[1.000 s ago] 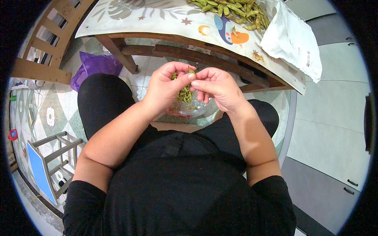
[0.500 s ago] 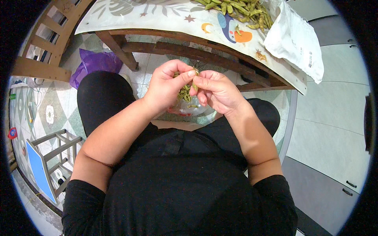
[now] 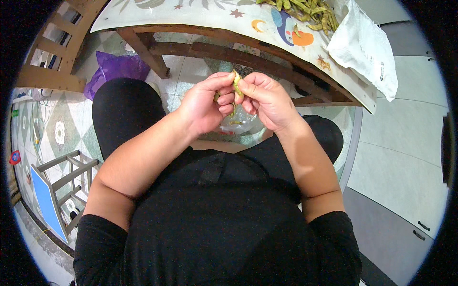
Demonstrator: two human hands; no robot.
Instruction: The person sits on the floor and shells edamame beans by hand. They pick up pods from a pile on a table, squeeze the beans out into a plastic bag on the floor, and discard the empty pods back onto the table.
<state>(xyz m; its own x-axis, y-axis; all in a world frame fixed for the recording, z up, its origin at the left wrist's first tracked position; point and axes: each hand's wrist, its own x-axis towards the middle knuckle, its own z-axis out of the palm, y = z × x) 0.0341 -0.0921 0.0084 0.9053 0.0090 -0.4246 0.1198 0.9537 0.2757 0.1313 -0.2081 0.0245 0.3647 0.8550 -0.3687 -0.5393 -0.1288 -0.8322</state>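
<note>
The left hand (image 3: 202,102) and right hand (image 3: 269,102) are grasping one green edamame pod (image 3: 237,85), which is sitting between their fingertips, above a clear plastic bag (image 3: 243,124). Beyond the hands, a heap of pods (image 3: 312,10) is lying on the cloth-covered desk (image 3: 191,18), beside a white bag (image 3: 365,45).
</note>
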